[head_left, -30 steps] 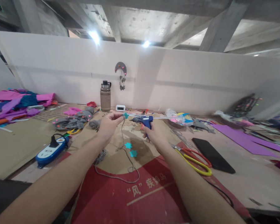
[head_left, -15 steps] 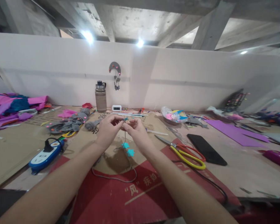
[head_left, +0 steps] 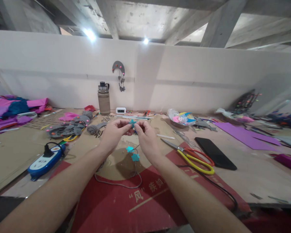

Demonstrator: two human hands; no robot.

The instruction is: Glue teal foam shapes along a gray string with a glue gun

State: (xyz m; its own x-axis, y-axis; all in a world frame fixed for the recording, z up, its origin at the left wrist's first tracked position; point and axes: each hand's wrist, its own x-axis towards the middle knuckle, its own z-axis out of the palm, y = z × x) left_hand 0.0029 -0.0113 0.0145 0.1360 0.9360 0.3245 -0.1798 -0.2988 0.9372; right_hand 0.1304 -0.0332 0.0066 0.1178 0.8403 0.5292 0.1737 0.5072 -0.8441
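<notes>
Between the fingertips of both hands is a small teal star (head_left: 132,122), held up above the cardboard. My left hand (head_left: 116,132) pinches its left side and my right hand (head_left: 145,134) pinches its right side; both are closed. A grey cord (head_left: 116,184) hangs from near my right fingers and loops over the red part of the cardboard (head_left: 106,207). Two more teal stars, an upper one (head_left: 129,149) and a lower one (head_left: 135,157), are on the cord below my hands.
Scissors (head_left: 191,157) with red and yellow handles lie right of my hands, beside a black phone (head_left: 214,153). A blue power strip (head_left: 46,162) is at left. Behind stand a water bottle (head_left: 103,100) and a small white clock (head_left: 120,110). Purple sheets (head_left: 244,136) lie at right.
The held teal star has turned so its flat face shows, where before only a small bit was visible. The cord below my hands has shifted toward my right hand.
</notes>
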